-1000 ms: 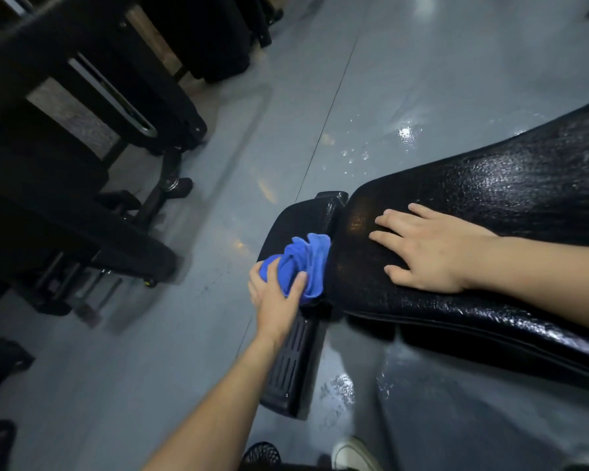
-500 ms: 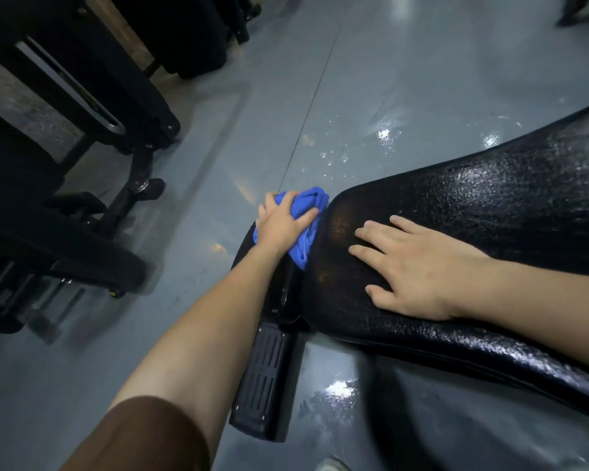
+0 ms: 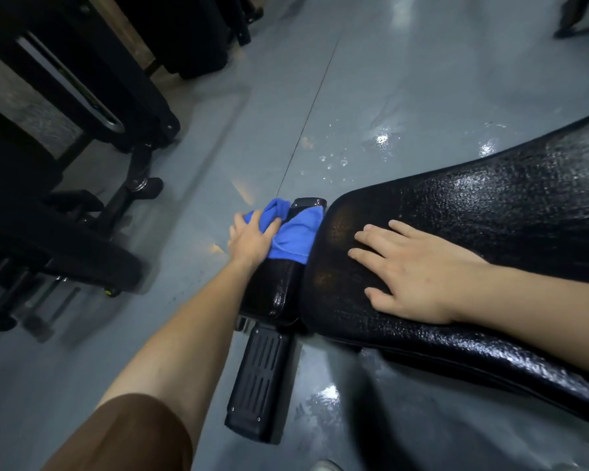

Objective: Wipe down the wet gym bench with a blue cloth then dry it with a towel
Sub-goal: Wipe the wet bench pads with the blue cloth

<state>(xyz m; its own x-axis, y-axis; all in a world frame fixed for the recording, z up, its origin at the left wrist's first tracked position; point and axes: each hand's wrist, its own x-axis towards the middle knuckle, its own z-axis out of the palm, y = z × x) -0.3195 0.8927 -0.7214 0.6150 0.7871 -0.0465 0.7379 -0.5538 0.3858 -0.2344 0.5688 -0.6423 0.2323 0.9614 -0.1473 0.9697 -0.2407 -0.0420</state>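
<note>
The cloth (image 3: 295, 232) lies on the small end pad (image 3: 272, 287), just left of the worktop (image 3: 490, 226). The left hand (image 3: 250, 237) sits on the cloth's left part; the right hand (image 3: 419, 270) lies flat on the worktop, to the cloth's right. A foot plate (image 3: 261, 379) juts out below the end pad. Other gym frames (image 3: 82, 158), possibly benches, stand on the floor (image 3: 405, 62) to the left.

The blue cloth (image 3: 291, 234) was bunched up on the small end pad of the shiny, wet black bench (image 3: 490, 226).
</note>
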